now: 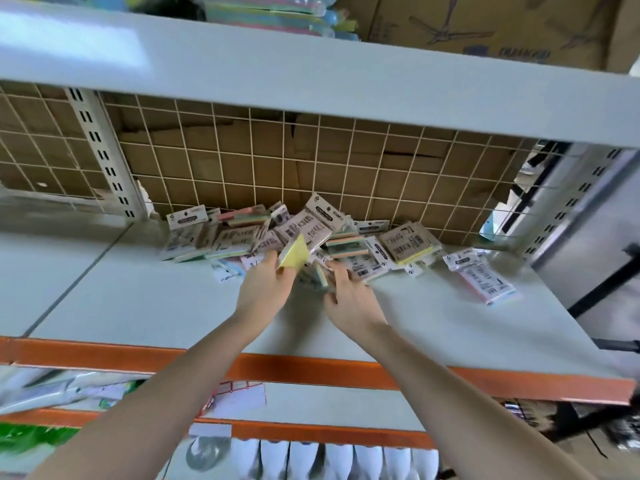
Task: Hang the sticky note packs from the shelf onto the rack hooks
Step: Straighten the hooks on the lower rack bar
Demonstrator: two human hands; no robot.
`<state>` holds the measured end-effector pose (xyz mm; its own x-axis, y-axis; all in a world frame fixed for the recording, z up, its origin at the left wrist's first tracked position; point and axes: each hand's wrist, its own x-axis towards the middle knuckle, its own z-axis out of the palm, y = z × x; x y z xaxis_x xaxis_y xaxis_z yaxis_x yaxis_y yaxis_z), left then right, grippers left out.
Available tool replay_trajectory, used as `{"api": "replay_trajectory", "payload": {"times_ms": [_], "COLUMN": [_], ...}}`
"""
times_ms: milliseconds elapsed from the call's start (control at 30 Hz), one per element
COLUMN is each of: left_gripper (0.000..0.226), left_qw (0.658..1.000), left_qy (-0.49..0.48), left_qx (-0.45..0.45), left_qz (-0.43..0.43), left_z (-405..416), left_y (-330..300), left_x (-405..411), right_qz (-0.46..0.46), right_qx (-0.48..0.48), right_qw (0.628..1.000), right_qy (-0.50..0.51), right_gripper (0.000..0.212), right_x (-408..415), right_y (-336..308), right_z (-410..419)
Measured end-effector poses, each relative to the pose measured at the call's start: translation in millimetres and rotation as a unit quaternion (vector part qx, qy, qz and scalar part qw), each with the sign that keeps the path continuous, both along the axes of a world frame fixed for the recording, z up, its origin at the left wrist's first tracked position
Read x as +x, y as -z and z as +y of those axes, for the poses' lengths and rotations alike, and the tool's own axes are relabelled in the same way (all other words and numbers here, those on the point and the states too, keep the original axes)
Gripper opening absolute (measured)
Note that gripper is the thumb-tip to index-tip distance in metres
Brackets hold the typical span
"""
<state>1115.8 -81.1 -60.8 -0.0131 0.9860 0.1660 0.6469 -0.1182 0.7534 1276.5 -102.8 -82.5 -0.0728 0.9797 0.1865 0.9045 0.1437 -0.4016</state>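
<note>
Head view: a pale grey shelf (138, 299) with an orange front edge (311, 370) is seen, backed by a white wire grid (311, 161) behind which brown cardboard (242, 147) is stacked. A slotted white upright (100, 150) is fixed at the back left corner. An upper shelf board (346, 81) is set above, on which a carton printed with ceiling-fan drawings (485, 26) is stored.

A heap of sticky note packs (346, 237) is piled along the shelf's back edge, near its middle; one pink pack (481, 271) lies apart toward the right edge. "STICKY NOTES" is legible on one header card; other print is too small to read.

One yellow pack (294, 252) is pinched by the left hand (266, 282). The right hand (346, 292) is laid on packs at the heap's front, fingers bent over them; whether anything is gripped cannot be told.
</note>
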Motion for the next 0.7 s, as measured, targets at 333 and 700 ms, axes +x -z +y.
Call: {"api": "replay_trajectory", "payload": {"times_ms": [333, 700], "left_gripper": [0.025, 0.029], "left_qw": [0.808, 0.671], "left_qy": [0.03, 0.066], "left_qx": [-0.237, -0.386], "left_qz": [-0.538, -0.629], "left_z": [-20.4, -41.7], "left_y": [-1.8, -12.4], "left_x": [2.2, 63.0], "right_qz": [0.634, 0.809], "right_qx": [-0.043, -0.064], "right_qw": [0.738, 0.521], "right_qy": [0.227, 0.266], "right_gripper": [0.025, 0.019], "right_x": [33.0, 101.2], "right_y": [-17.4, -41.9], "right_z": [-25.1, -70.0]}}
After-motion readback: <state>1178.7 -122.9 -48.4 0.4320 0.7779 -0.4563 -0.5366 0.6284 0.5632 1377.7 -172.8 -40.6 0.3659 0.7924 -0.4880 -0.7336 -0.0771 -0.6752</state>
